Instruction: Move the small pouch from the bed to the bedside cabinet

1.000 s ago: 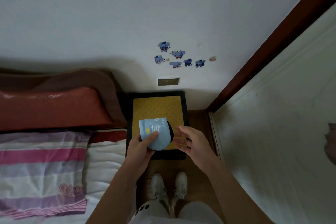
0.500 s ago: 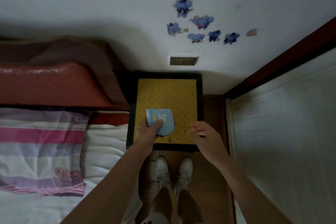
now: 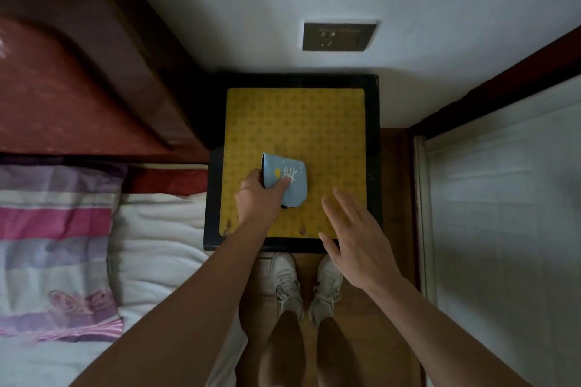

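Pouch (image 3: 289, 181) pinched by left hand (image 3: 259, 198) fingers over the cabinet (image 3: 372, 148), right hand (image 3: 355, 242) fingers spread at four o'clock

The person's forearms are bare with no sleeves showing, the left hand (image 3: 259, 196) and right hand (image 3: 356, 243) wear nothing, the legs are bare, and the feet wear white lace-up sneakers (image 3: 287, 281).

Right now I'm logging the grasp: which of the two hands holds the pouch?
The left hand grips the blue pouch; the right hand is open and empty.
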A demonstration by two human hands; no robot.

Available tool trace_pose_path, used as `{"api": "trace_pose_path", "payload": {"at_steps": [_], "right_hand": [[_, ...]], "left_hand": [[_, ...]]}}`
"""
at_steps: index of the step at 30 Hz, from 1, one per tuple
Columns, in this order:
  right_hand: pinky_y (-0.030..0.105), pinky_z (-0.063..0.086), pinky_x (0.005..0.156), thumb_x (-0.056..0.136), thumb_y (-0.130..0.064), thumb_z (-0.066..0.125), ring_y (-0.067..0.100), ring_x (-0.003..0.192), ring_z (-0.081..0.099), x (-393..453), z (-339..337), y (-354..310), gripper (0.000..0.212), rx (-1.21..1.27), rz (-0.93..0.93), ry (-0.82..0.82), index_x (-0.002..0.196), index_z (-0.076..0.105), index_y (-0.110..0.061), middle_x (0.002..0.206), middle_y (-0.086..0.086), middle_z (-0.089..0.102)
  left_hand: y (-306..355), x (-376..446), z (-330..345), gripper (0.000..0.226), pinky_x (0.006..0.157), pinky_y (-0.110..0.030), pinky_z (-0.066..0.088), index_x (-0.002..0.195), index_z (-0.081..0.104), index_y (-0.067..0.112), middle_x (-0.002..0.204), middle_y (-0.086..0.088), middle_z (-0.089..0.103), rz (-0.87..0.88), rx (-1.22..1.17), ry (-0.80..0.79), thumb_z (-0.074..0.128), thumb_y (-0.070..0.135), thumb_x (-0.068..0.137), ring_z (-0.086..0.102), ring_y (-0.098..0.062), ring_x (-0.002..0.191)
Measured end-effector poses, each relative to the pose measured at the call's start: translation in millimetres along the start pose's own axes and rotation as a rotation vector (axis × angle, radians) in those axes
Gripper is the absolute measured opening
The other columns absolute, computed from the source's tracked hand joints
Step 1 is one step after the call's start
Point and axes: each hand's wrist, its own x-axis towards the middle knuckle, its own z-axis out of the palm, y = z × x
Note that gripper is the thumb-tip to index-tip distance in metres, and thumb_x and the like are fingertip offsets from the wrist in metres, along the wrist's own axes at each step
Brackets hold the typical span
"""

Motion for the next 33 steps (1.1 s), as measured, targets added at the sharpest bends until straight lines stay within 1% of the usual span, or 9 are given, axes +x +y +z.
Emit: {"api": "trace_pose_path", "payload": {"at_steps": [3,6,8,12,15,18,23,28,33], "right_hand": [[0.047,0.032,0.119,0.1,-0.051,0.038,0.029,0.154,0.013,0,11,1,0.069,-0.032,0.023,-0.025,0.157,0.02,-0.017,0.169,0.011,0.012],[0.048,0.032,0.119,0.1,-0.052,0.035,0.03,0.154,0.012,-2,17,3,0.07,-0.054,0.043,-0.069,0.158,0.017,-0.017,0.169,0.012,0.009],[0.048,0.031,0.119,0.1,-0.053,0.033,0.03,0.154,0.01,-3,20,5,0.071,-0.076,0.043,-0.082,0.159,0.013,-0.018,0.169,0.011,0.006],[0.048,0.029,0.121,0.101,-0.054,0.032,0.029,0.155,0.003,-3,21,7,0.072,-0.086,0.042,-0.09,0.159,0.007,-0.02,0.169,0.009,0.0],[0.048,0.027,0.121,0.101,-0.054,0.033,0.028,0.155,0.001,-5,21,7,0.073,-0.094,0.036,-0.104,0.159,0.004,-0.021,0.169,0.009,-0.001],[0.049,0.027,0.121,0.101,-0.054,0.035,0.028,0.155,0.0,-5,23,7,0.073,-0.096,0.039,-0.103,0.159,0.004,-0.021,0.169,0.009,-0.002],[0.048,0.023,0.123,0.101,-0.055,0.034,0.028,0.155,-0.003,-6,28,8,0.074,-0.107,0.039,-0.093,0.159,0.0,-0.022,0.169,0.008,-0.005],[0.047,0.019,0.123,0.1,-0.056,0.033,0.028,0.154,-0.004,-6,31,8,0.076,-0.114,0.04,-0.092,0.159,-0.002,-0.023,0.169,0.008,-0.008],[0.046,0.017,0.124,0.101,-0.056,0.032,0.027,0.154,-0.007,-5,20,6,0.077,-0.117,0.033,-0.131,0.158,-0.006,-0.023,0.169,0.007,-0.012]], "left_hand": [[-1,0,1,0.042,0.057,-0.024,0.05,0.114,0.063,0.009,0.102,-0.006,0.069,0.093,0.073,0.017,0.077,0.034,0.084,0.065,-0.021,0.087],[-2,0,-1,0.052,0.075,-0.041,0.058,0.124,0.057,0.007,0.115,-0.012,0.065,0.15,0.151,0.048,0.075,0.036,0.084,0.063,-0.027,0.097],[-6,-3,-5,0.061,0.086,-0.048,0.055,0.133,0.049,0.007,0.126,-0.016,0.058,0.182,0.224,0.062,0.075,0.034,0.085,0.059,-0.032,0.107],[-25,-25,-17,0.056,0.093,-0.05,0.052,0.142,0.042,0.008,0.141,-0.02,0.049,0.6,0.545,0.059,0.062,0.028,0.094,0.051,-0.036,0.122],[-46,-39,-21,0.061,0.111,-0.048,0.041,0.151,0.031,0.01,0.161,-0.014,0.032,0.843,0.865,-0.105,0.049,0.037,0.099,0.033,-0.028,0.146],[-58,-42,-21,0.071,0.121,-0.049,0.025,0.157,0.013,0.012,0.168,-0.008,0.009,0.853,1.063,-0.193,0.035,0.05,0.101,0.009,-0.022,0.154],[-49,-32,-11,0.072,0.125,-0.049,0.012,0.157,-0.001,0.014,0.168,-0.004,-0.008,0.819,1.11,-0.225,0.021,0.055,0.101,-0.007,-0.019,0.153],[-33,-19,-2,0.072,0.125,-0.049,0.007,0.156,-0.007,0.015,0.167,-0.002,-0.015,0.817,1.121,-0.238,0.021,0.054,0.102,-0.013,-0.018,0.152],[-21,-26,-8,0.07,0.124,-0.05,0.012,0.157,0.0,0.016,0.168,-0.004,-0.008,0.818,1.103,-0.242,0.025,0.052,0.103,-0.007,-0.021,0.154]]}}
